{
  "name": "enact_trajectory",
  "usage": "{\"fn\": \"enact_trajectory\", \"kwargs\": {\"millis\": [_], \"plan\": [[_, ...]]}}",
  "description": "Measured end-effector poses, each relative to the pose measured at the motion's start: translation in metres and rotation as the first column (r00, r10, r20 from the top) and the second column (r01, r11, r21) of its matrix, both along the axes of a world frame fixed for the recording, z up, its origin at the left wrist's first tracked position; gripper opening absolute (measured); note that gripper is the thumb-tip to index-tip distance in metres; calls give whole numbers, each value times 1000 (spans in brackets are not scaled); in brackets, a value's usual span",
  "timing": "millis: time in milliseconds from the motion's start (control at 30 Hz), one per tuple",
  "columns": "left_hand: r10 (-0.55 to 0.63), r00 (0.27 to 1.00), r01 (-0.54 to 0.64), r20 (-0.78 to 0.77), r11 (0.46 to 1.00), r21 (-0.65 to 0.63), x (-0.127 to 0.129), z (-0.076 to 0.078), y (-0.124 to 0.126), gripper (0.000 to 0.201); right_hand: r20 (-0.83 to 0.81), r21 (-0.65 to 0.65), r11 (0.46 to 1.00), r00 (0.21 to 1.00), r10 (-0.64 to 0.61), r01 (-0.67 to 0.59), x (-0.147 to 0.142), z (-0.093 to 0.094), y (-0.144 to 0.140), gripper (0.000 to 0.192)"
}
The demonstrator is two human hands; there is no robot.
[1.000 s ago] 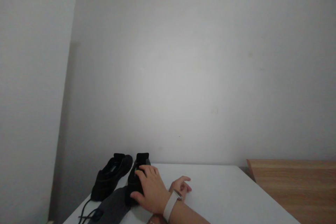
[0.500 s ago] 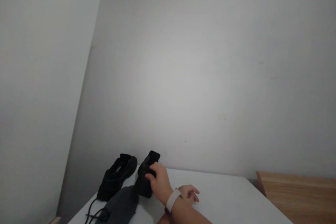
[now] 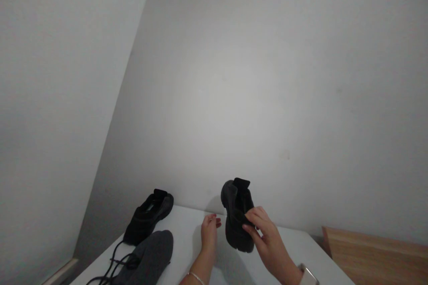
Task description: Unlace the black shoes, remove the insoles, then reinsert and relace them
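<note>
Right now the person's right hand (image 3: 267,238) grips one black shoe (image 3: 236,213), with the fingers curled over the side near its collar and the thumb pressed on the side nearer the person. The shoe is lifted off the white table (image 3: 294,249), its chunky sole facing the person and its tongue at the top. Just left of that grip, the left hand (image 3: 209,230) hangs in the air with loose, slightly bent fingers; it holds nothing and does not touch the shoe, though only a narrow gap separates the fingertips from the sole. A thin bracelet (image 3: 195,277) circles the left wrist, and a pale watch strap (image 3: 308,274) shows on the right wrist at the bottom edge of the view.

I count two shoes in all. The second black shoe (image 3: 149,217) lies on the table well to the left of the grip, beyond the left hand, close to the wall. Below it, nearer the person, lies one dark grey insole (image 3: 150,254), flat on the tabletop, and beside that one tangle of black lace (image 3: 115,263) trails toward the table's left edge. How many laces make up the tangle I cannot tell. To the right of the grip, one wooden surface (image 3: 377,258) adjoins the white table. Both hands are bare, and no one else's hands are in sight.
</note>
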State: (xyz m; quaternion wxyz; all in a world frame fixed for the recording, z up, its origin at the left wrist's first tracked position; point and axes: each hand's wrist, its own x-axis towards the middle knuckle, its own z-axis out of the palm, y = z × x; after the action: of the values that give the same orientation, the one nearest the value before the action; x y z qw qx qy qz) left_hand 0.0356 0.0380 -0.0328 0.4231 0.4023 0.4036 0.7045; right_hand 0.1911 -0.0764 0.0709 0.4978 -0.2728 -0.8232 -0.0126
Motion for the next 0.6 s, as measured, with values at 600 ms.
{"fn": "enact_trajectory", "kwargs": {"millis": [600], "plan": [[-208,945,250,-252,957,149,25,15,-24,38,360,-8,1000,933,-25,30,53,-52,-15,15]]}}
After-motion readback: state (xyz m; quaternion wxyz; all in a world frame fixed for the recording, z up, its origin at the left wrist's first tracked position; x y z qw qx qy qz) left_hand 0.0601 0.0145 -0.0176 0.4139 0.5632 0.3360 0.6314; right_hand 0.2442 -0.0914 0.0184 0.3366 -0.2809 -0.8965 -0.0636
